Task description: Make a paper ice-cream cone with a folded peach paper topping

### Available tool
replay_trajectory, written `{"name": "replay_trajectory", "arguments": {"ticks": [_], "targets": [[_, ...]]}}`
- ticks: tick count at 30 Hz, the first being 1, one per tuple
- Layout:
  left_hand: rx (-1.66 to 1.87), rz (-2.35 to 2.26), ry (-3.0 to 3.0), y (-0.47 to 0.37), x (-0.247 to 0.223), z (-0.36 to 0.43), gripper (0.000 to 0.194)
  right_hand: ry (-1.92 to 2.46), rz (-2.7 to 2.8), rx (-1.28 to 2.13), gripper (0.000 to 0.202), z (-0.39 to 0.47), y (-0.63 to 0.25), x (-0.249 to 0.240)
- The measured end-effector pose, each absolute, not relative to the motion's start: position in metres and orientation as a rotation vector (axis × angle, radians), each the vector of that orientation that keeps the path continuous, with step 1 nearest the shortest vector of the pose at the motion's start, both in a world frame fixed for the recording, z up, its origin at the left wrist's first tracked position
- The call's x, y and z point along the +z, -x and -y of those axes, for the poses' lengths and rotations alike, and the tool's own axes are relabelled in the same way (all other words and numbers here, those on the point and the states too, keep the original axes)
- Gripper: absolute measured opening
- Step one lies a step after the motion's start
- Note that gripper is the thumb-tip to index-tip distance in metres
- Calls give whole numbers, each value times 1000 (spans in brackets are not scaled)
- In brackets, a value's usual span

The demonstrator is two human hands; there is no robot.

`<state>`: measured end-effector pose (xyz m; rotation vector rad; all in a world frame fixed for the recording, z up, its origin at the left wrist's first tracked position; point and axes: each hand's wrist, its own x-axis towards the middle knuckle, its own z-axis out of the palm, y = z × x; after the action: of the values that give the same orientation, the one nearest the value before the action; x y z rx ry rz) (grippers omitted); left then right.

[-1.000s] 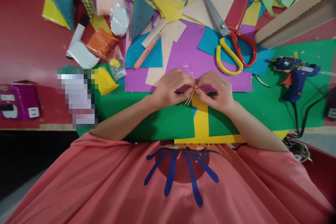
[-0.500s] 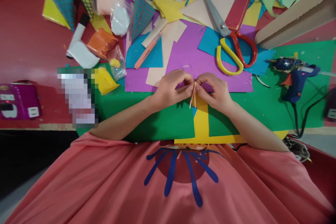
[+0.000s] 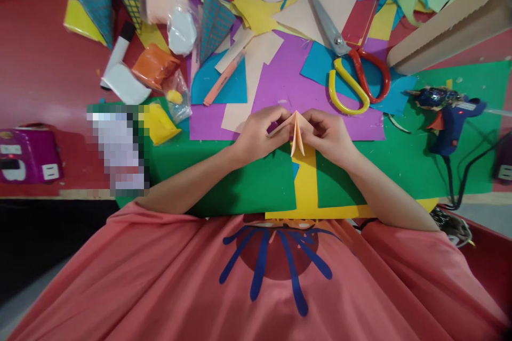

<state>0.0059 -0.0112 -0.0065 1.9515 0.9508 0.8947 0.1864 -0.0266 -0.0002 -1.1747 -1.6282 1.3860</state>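
Between my two hands is a small piece of folded peach paper (image 3: 296, 136), its fold pointing away from me and its two flaps parting toward me. My left hand (image 3: 264, 130) pinches it from the left, thumb and fingertips together. From the right, my right hand (image 3: 330, 133) grips its other side with curled fingers. Below the hands lie a yellow paper strip (image 3: 306, 184) and green sheets (image 3: 240, 186). A purple sheet (image 3: 280, 85) spreads just beyond them.
Scissors (image 3: 340, 45) with red and yellow handles lie beyond my right hand. A blue glue gun (image 3: 456, 122) with a cord rests at the right. Clay packets (image 3: 154, 66), a peach marker (image 3: 226, 77) and patterned paper cones (image 3: 216, 24) crowd the left back. A cardboard piece (image 3: 444, 26) stands at the right back.
The folded peach paper has tilted up, so more of its flaps and its pointed fold show between the fingers. Both hands have stayed in nearly the same place.
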Motion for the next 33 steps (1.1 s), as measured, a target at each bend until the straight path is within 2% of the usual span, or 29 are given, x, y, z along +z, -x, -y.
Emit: {"name": "replay_trajectory", "arguments": {"ticks": [5, 13, 33], "targets": [[828, -987, -1891, -7, -7, 9, 35, 1201, 1671, 1338, 19, 26, -187, -3], [830, -977, -1918, -9, -7, 10, 26, 1165, 1609, 1370, 14, 23, -189, -2], [787, -973, -1897, -5, -12, 4, 21, 1187, 1799, 1312, 25, 21, -193, -4]]}}
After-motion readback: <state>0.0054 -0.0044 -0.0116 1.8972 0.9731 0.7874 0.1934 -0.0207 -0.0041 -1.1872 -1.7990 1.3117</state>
